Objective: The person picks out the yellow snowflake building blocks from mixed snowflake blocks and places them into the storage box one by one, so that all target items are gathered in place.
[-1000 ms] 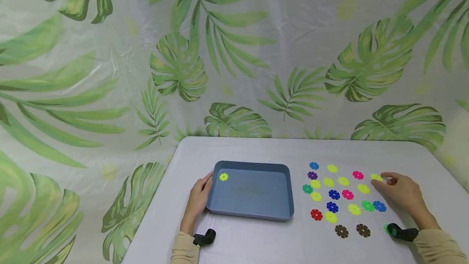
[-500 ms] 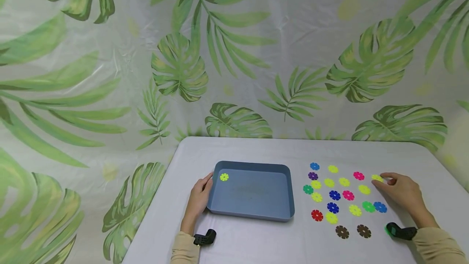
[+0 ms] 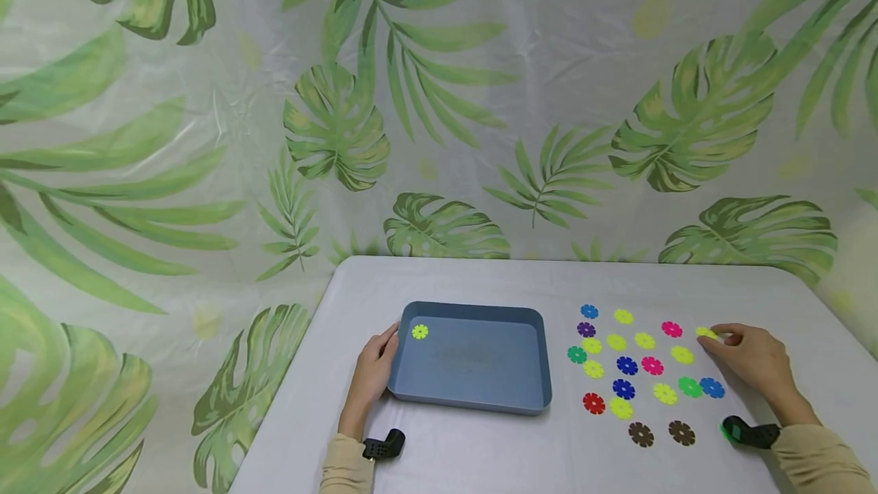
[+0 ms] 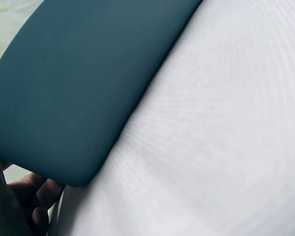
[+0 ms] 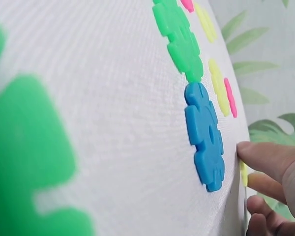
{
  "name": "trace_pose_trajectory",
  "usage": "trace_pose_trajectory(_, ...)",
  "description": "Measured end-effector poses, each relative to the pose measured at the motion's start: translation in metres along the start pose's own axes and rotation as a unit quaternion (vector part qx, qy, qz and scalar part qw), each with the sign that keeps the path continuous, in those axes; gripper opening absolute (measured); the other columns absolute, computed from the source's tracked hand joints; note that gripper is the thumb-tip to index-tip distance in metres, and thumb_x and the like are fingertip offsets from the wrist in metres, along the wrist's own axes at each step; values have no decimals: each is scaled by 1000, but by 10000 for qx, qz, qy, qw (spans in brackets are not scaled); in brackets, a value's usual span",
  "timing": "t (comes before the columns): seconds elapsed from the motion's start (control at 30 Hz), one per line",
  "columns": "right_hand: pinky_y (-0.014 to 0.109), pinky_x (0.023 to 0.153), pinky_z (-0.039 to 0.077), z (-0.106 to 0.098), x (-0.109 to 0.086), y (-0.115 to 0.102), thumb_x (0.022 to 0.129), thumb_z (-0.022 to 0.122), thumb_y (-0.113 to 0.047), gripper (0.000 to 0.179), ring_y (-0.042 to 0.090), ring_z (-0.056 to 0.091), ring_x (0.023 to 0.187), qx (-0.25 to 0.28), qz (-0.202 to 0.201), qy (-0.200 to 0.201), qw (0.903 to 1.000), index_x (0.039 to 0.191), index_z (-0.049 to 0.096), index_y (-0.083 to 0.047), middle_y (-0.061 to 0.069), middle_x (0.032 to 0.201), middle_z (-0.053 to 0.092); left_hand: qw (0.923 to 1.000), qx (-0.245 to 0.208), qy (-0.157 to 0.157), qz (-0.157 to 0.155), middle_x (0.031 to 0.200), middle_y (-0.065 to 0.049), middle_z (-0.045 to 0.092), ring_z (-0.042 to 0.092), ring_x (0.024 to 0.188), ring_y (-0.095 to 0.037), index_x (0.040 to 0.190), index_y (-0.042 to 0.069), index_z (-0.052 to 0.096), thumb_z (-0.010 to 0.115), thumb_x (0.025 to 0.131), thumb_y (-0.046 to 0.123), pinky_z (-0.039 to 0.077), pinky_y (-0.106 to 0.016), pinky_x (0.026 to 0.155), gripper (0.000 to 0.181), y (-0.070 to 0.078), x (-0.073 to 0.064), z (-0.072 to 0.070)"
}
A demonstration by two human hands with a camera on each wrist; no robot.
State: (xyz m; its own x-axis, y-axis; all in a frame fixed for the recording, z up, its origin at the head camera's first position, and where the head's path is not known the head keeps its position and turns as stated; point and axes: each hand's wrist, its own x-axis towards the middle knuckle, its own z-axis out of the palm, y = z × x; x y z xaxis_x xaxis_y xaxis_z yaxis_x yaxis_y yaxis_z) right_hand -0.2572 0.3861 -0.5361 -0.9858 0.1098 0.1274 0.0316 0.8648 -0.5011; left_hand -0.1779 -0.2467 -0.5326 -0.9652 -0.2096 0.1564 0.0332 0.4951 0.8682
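Disc (image 3: 704,332), yellow — partly hidden between fingers (image 3: 730,328) of the right hand (image 3: 754,358)

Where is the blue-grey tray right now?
In the head view, the tray sits on the table, left of the scattered discs, with the left hand at its left side.

I see tan sleeves (image 3: 346,467) left of bottom centre and lower right, each meeting a black, curve-ended wrist camera (image 3: 387,444).

Glossy pale backdrop (image 3: 569,82), printed green leaves (image 3: 334,132), white-covered table (image 3: 494,448) with rounded far corners
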Motion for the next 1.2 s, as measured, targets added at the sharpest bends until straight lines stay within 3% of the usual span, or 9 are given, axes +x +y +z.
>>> trace_pose_trajectory(0.2, 36, 58, 36, 0, 0, -1, 91, 73, -43, 60, 29, 53, 74, 53, 164, 28, 9998, 113, 66, 13, 14, 83, 64, 10000, 58, 6, -9, 95, -4, 60, 47, 81, -18, 143, 11, 60, 51, 108, 27, 39, -37, 78, 40, -1, -1, 0)
trace_pose_trajectory(0.5, 52, 66, 42, 0, 0, -1, 86, 77, -39, 56, 48, 59, 86, -43, -40, 216, 9997, 102, 70, 14, 26, 88, 70, 10000, 21, -28, -39, 98, -5, 61, 47, 82, -18, 144, 12, 58, 50, 108, 30, 39, -37, 78, 41, -1, -1, 0)
trace_pose_trajectory(0.9, 52, 67, 41, -2, 1, -5, 87, 78, -41, 55, 47, 59, 86, 0, -96, 314, 9995, 99, 71, 13, 26, 90, 70, 10000, 21, 30, -65, 98, -4, 62, 49, 83, -18, 144, 12, 59, 51, 108, 29, 40, -37, 78, 41, 0, -2, 1)
trace_pose_trajectory(1.2, 36, 60, 39, -2, 2, -24, 88, 78, -42, 58, 36, 59, 79, 81, -184, 250, 9995, 103, 70, 13, 21, 84, 69, 10000, 27, 31, -68, 97, -4, 61, 48, 82, -18, 144, 12, 59, 51, 108, 29, 39, -36, 78, 40, -1, -1, 2)
